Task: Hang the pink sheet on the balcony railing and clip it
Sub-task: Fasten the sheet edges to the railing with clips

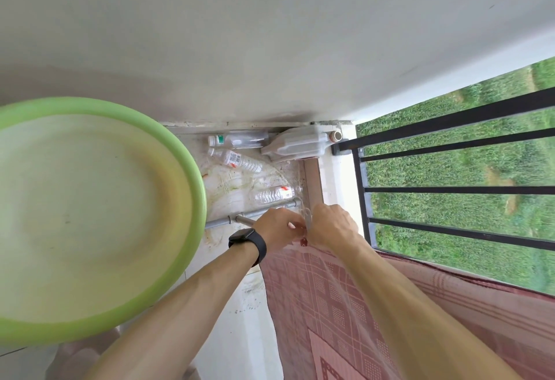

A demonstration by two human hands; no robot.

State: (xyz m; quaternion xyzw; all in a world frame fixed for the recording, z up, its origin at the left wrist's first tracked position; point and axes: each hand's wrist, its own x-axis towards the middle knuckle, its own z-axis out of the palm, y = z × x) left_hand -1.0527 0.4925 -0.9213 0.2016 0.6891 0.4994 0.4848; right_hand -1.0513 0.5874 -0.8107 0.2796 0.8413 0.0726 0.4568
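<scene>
Over on the left we've got a big green basin [90, 217], tilted so that we look at its pale inner face, filling that whole side of the view. Just right of it, down on the balcony floor [249, 304], a grey pipe [258, 214] runs across, and beyond it lie several clear plastic bottles [234, 158] with a large whitish jug [295, 143] tucked against the wall.

Moving to the middle: our left hand [277, 228], a black watch [248, 243] on its wrist, is curled in close, fingers pinched at the top corner of the pink sheet [330, 304]. Right against it, our right hand [333, 225] is closed too, knuckles up, and between the two hands sits a small clear clip [307, 219]. We cannot tell which fingers actually grip the clip or whether it bites the cloth; it's small and half hidden. Both hands touch at the sheet's corner.

The sheet itself, pink with a checked pattern, hangs down from the hands and drapes over the railing's top edge towards the lower right.

Further right, the black railing [450, 190] bars stand against green grass [450, 163] outside.
</scene>
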